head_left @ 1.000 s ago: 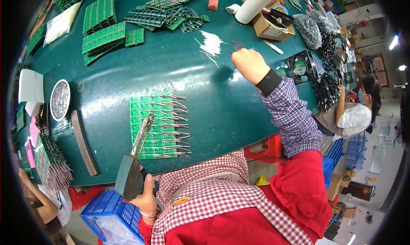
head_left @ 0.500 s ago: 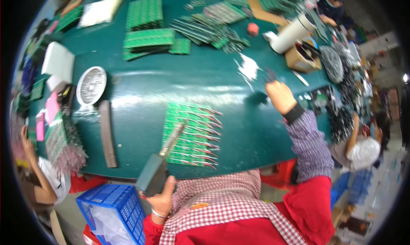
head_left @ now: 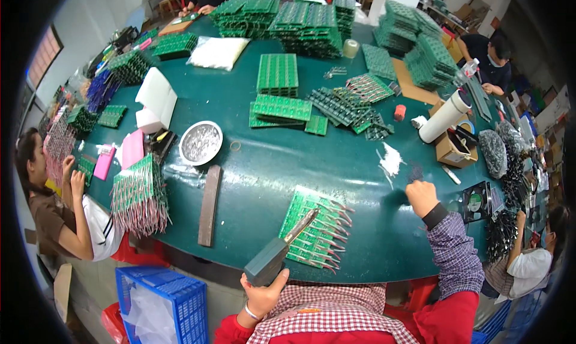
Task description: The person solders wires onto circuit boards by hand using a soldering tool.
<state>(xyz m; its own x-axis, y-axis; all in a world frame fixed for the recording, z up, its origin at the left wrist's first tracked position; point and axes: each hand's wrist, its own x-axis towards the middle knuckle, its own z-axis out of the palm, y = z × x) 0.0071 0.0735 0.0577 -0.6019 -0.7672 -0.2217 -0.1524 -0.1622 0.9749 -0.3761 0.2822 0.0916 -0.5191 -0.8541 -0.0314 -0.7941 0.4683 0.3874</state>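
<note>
Right hand (head_left: 422, 198) is showing a closed fist beside dark strands (head_left: 415, 173), contents hidden; left hand (head_left: 264, 295) is gripping the iron (head_left: 271, 259). Board (head_left: 315, 233) is lying left and near of the fist, left hand nearer; iron is slanting far-right, tip over board.

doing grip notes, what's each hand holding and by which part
Left hand: dark green pistol-shaped soldering iron, by its handle. Right hand: cannot be told.
</note>
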